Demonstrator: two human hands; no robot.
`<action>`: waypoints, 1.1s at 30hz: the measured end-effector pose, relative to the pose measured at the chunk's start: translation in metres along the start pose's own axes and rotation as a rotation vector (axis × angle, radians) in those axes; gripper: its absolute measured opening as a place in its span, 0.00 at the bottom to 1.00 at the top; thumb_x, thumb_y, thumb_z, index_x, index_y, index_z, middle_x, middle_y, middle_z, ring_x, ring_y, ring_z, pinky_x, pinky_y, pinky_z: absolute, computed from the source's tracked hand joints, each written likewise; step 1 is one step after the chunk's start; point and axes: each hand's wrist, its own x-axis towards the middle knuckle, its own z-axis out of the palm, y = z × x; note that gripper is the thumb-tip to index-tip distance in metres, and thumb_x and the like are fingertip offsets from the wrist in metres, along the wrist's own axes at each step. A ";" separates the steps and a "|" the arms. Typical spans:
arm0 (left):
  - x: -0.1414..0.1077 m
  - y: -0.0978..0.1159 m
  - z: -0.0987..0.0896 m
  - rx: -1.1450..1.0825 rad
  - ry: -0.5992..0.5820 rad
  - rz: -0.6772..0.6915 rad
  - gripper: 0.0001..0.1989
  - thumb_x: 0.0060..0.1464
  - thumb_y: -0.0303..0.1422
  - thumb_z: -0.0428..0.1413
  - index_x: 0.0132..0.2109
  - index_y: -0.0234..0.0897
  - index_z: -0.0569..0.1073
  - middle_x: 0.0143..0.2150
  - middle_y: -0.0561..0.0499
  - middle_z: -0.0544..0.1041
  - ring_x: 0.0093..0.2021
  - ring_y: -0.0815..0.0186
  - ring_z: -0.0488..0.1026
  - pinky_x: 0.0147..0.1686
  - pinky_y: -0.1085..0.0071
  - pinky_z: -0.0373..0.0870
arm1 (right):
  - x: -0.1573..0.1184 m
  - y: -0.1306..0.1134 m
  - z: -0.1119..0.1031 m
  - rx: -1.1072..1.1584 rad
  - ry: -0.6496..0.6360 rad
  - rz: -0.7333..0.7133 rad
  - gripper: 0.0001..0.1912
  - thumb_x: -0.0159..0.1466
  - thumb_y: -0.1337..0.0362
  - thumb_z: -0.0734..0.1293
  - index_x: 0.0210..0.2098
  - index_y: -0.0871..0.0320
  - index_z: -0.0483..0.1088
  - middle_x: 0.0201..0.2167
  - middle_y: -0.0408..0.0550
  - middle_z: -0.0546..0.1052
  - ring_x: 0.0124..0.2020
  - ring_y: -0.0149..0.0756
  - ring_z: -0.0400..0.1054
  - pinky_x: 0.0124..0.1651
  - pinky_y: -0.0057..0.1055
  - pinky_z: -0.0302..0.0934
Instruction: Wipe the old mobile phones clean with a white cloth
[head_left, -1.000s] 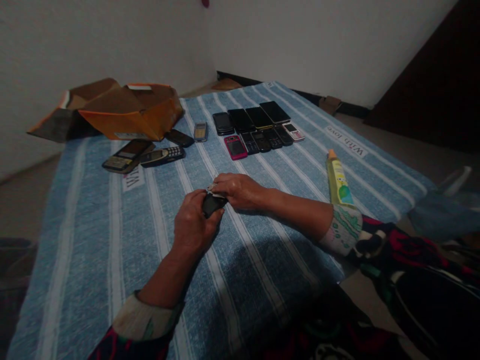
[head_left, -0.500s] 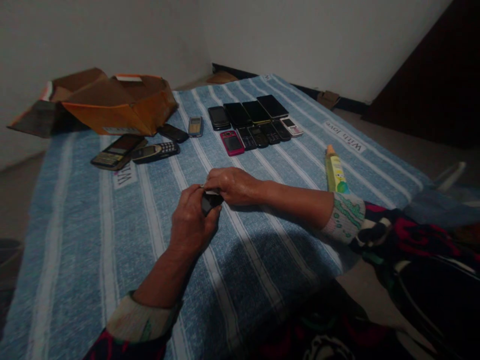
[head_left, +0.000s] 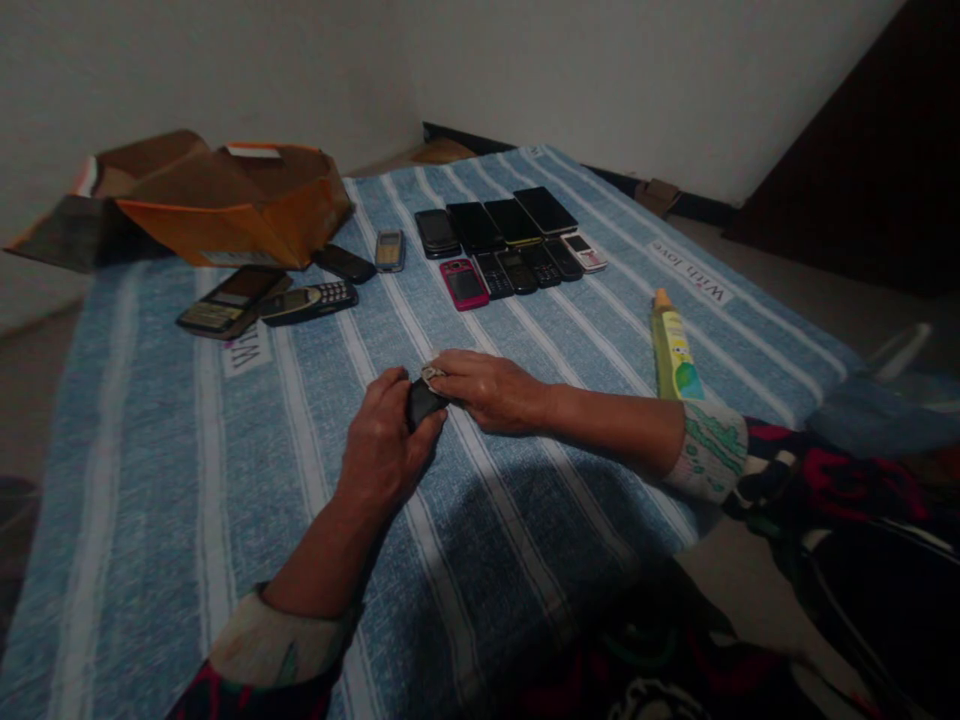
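My left hand (head_left: pixel 386 440) is closed round a small dark mobile phone (head_left: pixel 426 402), thumb along its near side and fingers over the far side. The phone is held low over the striped cloth, and much of it is hidden by my hands. My right hand (head_left: pixel 491 390) is closed on a small crumpled pale cloth (head_left: pixel 433 373), pressed against the phone's far right end. Only a bit of the cloth shows past the fingertips. Beyond my hands lies a pink phone (head_left: pixel 464 286), at the front of two rows of phones.
Large dark phones (head_left: pixel 514 224) form the back row. A blue-grey phone (head_left: pixel 390 251) lies apart. At left, more old phones (head_left: pixel 311 301) lie by an open orange cardboard box (head_left: pixel 247 230). A bottle of yellowish liquid (head_left: pixel 675 350) lies at right on the striped tablecloth (head_left: pixel 150 480).
My right hand has slid right and slightly toward me over the phone, showing more of the phone and the pale cloth. My left hand has stayed nearly in place, still gripping the phone.
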 end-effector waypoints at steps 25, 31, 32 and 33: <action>-0.005 -0.014 -0.009 -0.021 -0.140 0.003 0.23 0.54 0.42 0.53 0.51 0.31 0.71 0.61 0.34 0.68 0.61 0.47 0.65 0.60 0.49 0.63 | 0.005 -0.006 -0.014 0.013 -0.093 -0.032 0.12 0.66 0.75 0.59 0.36 0.58 0.73 0.39 0.48 0.74 0.43 0.36 0.67 0.41 0.30 0.63; -0.003 -0.018 -0.017 -0.104 -0.185 -0.028 0.23 0.48 0.37 0.57 0.52 0.34 0.72 0.62 0.38 0.68 0.62 0.47 0.65 0.61 0.48 0.63 | 0.007 -0.013 0.005 -0.008 -0.053 -0.157 0.11 0.68 0.72 0.59 0.36 0.60 0.73 0.37 0.49 0.73 0.46 0.36 0.66 0.45 0.31 0.64; -0.002 -0.019 -0.018 -0.120 -0.182 -0.028 0.23 0.48 0.37 0.57 0.52 0.35 0.73 0.62 0.39 0.68 0.62 0.47 0.65 0.61 0.48 0.63 | 0.008 -0.014 0.008 -0.006 -0.046 -0.181 0.11 0.68 0.72 0.59 0.36 0.60 0.73 0.37 0.49 0.73 0.46 0.37 0.66 0.46 0.31 0.64; -0.002 -0.019 -0.019 -0.136 -0.181 -0.027 0.23 0.48 0.36 0.57 0.52 0.35 0.73 0.62 0.39 0.69 0.62 0.47 0.65 0.61 0.49 0.64 | 0.010 -0.016 0.011 -0.005 -0.036 -0.200 0.10 0.68 0.72 0.60 0.36 0.60 0.72 0.37 0.50 0.73 0.47 0.37 0.66 0.47 0.32 0.63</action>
